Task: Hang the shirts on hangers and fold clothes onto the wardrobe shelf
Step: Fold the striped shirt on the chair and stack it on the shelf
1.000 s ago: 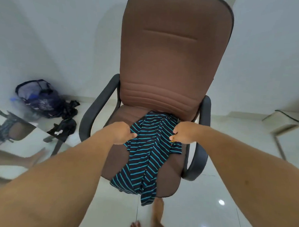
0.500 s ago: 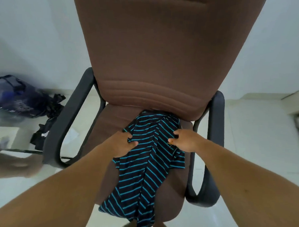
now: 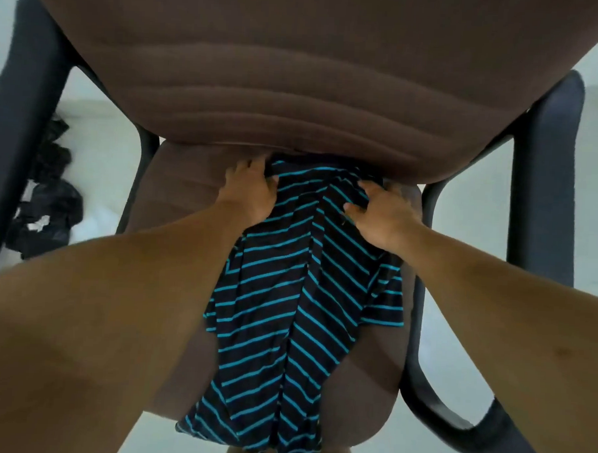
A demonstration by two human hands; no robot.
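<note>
1. Closest to the camera, two bare arms were stretched out over the seat of a brown chair (image 3: 175, 200).
2. A foot was seen on the pale floor (image 3: 461, 254) under the front edge of the seat, but it was blurry.
3. A black shirt with blue stripes (image 3: 287, 294) was laid along the middle of the seat. Its bottom end was hung over the front edge of the seat, and its top end was tucked in close to the chair's back.
4. One short sleeve of the shirt was spread out to the right side of the seat.
5. The left hand (image 3: 249, 193) was set on the top left part of the shirt. The cloth there was pinched by its curled fingers and thumb.
6. The right hand (image 3: 382, 214) was set on the top right part of the shirt. A bunch of cloth was gripped by its curled fingers.
7. The two hands were kept apart, with a strip of striped cloth between them.
8. Black armrests (image 3: 542, 202) were seen on both sides of the seat.
9. Farther off, on the left, a pile of black things (image 3: 46, 212) was left on the floor. It could not be told what they were.
10. Farthest of all, the top of the view was filled by the tall brown chair back (image 3: 297, 72).
</note>
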